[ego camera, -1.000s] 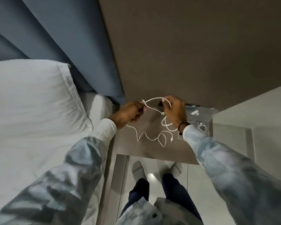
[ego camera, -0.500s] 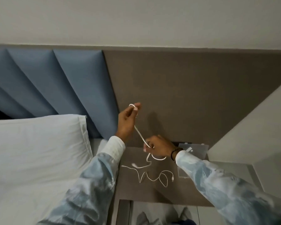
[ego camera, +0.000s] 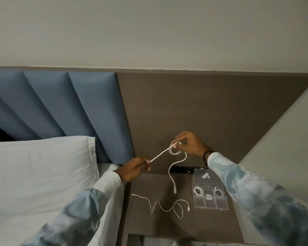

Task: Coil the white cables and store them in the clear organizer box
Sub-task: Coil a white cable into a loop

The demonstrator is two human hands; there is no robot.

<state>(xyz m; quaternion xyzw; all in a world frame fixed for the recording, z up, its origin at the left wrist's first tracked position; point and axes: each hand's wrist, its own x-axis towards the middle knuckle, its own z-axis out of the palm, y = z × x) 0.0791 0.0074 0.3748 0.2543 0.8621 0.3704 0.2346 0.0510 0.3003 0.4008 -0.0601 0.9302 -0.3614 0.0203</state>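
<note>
A white cable [ego camera: 169,172] hangs in the air above the brown bedside table [ego camera: 149,224]. My right hand [ego camera: 188,144] is raised and pinches a small coil of it, while its free end dangles down to just above the table. My left hand [ego camera: 133,168], lower and to the left, pinches the other end, so a taut stretch runs between the hands. A second white cable [ego camera: 160,204] lies loose and uncoiled on the table. The clear organizer box [ego camera: 210,207] stands open at the table's right, with coiled white cables in two of its back compartments.
A bed with a white pillow [ego camera: 39,171] lies to the left, touching the table's side. Behind are a blue padded headboard [ego camera: 64,107] and a brown wall panel [ego camera: 203,112]. The box lid [ego camera: 204,176] lies flat behind the box. A grey wall [ego camera: 288,148] rises at the right.
My right hand rose from near the table and now holds a small coil. My left hand dropped from its raised position. The view tilted further up.
</note>
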